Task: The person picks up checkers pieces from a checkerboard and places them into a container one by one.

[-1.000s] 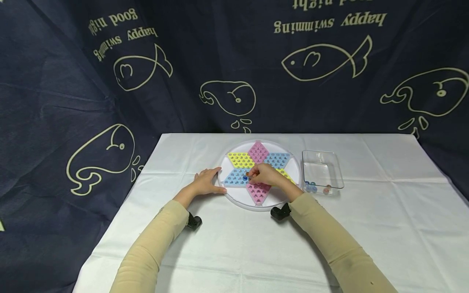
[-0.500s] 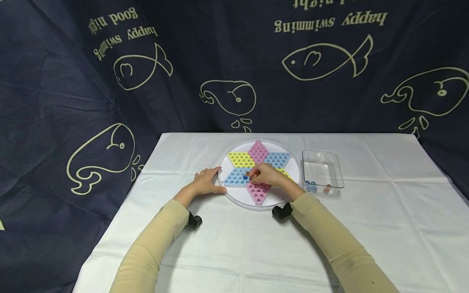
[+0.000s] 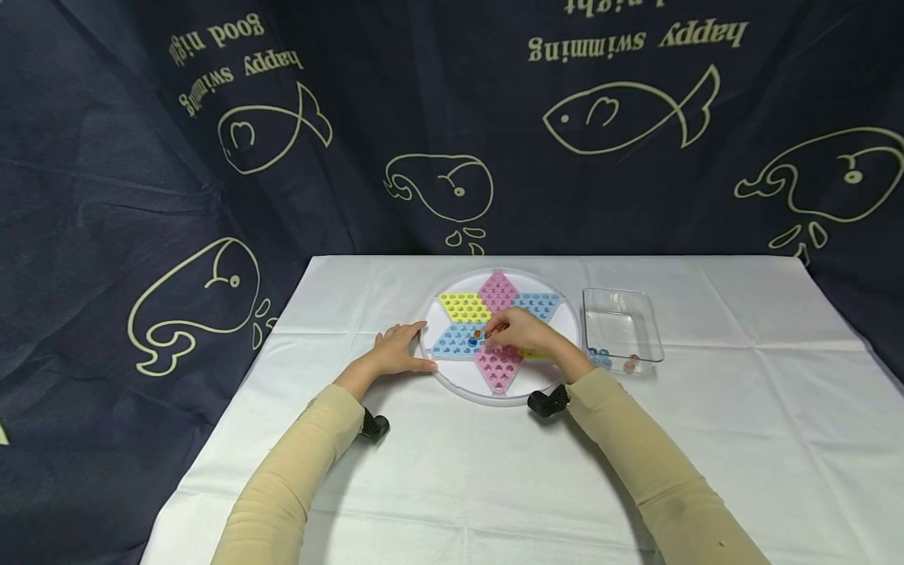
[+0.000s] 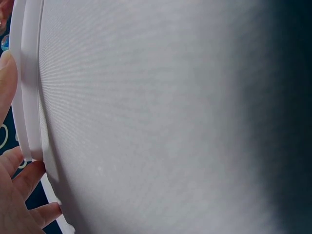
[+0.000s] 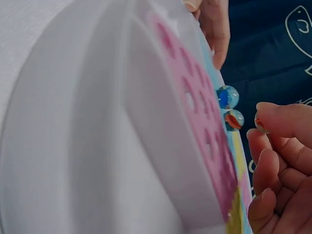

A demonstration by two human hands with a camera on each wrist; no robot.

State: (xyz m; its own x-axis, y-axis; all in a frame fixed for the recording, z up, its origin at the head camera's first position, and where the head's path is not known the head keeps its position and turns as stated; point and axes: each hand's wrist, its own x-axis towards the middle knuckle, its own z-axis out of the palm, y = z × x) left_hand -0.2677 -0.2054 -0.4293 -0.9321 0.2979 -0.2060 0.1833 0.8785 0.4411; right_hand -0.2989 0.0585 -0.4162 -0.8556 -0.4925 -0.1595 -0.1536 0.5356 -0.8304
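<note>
1. Navy fish-print curtain hangs behind white cloth-covered table.
2. Round white board, pink-yellow-blue star, lies on table; blue-swirled glass marble sits beside orange-swirled glass marble.
3. Left hand, fingers spread, touches board's rim.
4. Right hand pinches small round marble above board.
5. Clear rectangular box holds loose marbles.
</note>
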